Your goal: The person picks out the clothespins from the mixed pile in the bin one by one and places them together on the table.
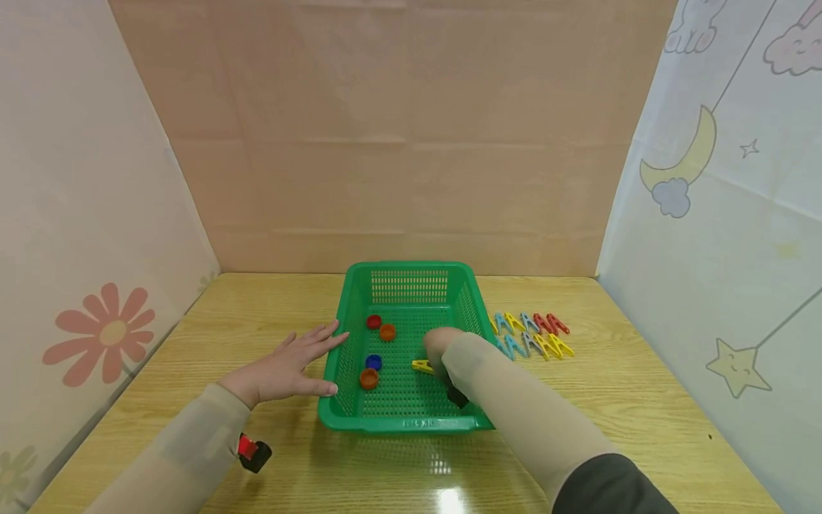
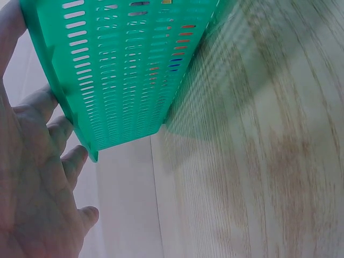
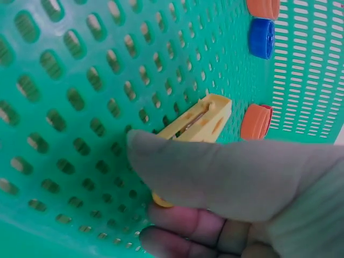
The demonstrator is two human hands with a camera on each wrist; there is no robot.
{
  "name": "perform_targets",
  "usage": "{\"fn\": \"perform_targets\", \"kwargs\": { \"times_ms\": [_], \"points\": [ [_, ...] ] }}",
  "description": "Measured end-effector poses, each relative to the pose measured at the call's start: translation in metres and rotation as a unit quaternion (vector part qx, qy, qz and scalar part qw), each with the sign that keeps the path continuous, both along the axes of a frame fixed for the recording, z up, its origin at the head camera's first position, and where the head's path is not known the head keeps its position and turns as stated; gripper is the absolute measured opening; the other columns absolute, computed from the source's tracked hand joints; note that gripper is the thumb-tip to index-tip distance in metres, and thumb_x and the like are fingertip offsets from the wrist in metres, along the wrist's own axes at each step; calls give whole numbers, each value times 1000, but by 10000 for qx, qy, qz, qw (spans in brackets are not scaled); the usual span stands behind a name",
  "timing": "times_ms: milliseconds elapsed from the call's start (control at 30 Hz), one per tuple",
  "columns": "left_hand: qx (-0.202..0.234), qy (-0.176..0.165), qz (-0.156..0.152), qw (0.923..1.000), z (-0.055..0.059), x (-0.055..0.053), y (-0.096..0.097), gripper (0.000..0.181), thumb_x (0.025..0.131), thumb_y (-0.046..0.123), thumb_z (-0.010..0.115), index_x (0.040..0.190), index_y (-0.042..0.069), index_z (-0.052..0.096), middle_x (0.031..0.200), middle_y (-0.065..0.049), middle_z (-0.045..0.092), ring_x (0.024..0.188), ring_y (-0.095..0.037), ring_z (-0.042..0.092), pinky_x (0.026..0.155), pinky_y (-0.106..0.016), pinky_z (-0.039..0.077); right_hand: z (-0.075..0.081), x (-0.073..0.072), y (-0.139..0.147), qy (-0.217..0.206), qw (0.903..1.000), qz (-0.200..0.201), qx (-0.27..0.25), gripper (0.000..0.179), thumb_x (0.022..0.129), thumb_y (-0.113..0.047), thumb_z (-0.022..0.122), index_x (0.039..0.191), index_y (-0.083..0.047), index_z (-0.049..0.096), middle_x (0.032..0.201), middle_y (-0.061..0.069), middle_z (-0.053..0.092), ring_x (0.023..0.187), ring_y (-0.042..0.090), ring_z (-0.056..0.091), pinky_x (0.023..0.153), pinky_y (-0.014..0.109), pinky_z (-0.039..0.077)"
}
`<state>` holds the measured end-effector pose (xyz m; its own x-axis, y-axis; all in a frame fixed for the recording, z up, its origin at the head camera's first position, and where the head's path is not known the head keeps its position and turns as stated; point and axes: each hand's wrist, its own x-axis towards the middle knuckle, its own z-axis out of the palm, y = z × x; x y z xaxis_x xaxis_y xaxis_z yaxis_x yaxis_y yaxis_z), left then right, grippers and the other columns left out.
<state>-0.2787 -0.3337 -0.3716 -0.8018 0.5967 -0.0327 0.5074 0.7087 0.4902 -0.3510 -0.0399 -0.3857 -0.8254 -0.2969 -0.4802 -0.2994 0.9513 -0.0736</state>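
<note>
Inside the green plastic basket (image 1: 411, 424), my right hand (image 1: 442, 345) pinches a yellow clothespin (image 1: 421, 366) close to the perforated floor. The right wrist view shows the thumb across the clothespin (image 3: 207, 121), with fingers curled beneath it. My left hand (image 1: 292, 368) rests on the basket's left rim with its fingers spread; in the left wrist view the fingertips touch that rim (image 2: 64, 102). On the left of the basket floor sit bottle caps: a red cap (image 1: 374, 322), an orange cap (image 1: 387, 332), a blue cap (image 1: 374, 363) and another orange cap (image 1: 369, 378).
Right of the basket, several clothespins lie in two rows on the wooden table (image 1: 616, 400), among them a red clothespin (image 1: 558, 323), a yellow clothespin (image 1: 561, 345) and a blue clothespin (image 1: 514, 346). A brown back wall (image 1: 404, 143) and printed side walls surround the table.
</note>
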Motion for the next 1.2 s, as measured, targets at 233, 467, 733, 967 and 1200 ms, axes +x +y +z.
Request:
{"fn": "perform_targets", "kwargs": {
  "times_ms": [233,467,733,967,1200],
  "points": [
    [-7,20,14,10000,0,1,0,87,86,52,66,154,18,25,161,-12,9,145,-41,5,106,-70,-4,-3,-4,-1,224,9989,203,-356,17,80,0,72,88,-12,64,91,2,61,76,18,49,66,31,45],
    [-2,42,3,10000,0,1,0,86,86,50,67,154,18,25,161,-12,10,144,-42,6,106,-70,-3,-3,-8,-2,633,9918,205,-1092,13,84,-1,66,94,-9,63,84,2,56,69,16,40,61,31,37],
    [12,58,-9,10000,0,2,0,86,86,49,67,154,17,26,160,-14,10,144,-43,7,105,-71,-3,4,-3,-2,709,9854,109,-1541,13,84,-3,68,92,-11,63,85,0,59,71,16,45,61,30,41],
    [9,85,-23,10000,-2,1,0,86,86,50,66,154,18,25,160,-13,10,145,-41,6,105,-71,-3,5,-3,-3,833,9777,44,-1928,17,82,-12,75,97,-9,66,90,1,63,76,16,54,68,33,49],
    [12,82,-20,10000,-1,1,0,86,86,50,66,154,18,25,161,-12,9,145,-40,5,105,-71,-3,5,-6,-4,876,9709,83,-2228,22,82,-17,75,102,-10,69,97,1,66,82,15,58,73,34,51]
  ]
}}
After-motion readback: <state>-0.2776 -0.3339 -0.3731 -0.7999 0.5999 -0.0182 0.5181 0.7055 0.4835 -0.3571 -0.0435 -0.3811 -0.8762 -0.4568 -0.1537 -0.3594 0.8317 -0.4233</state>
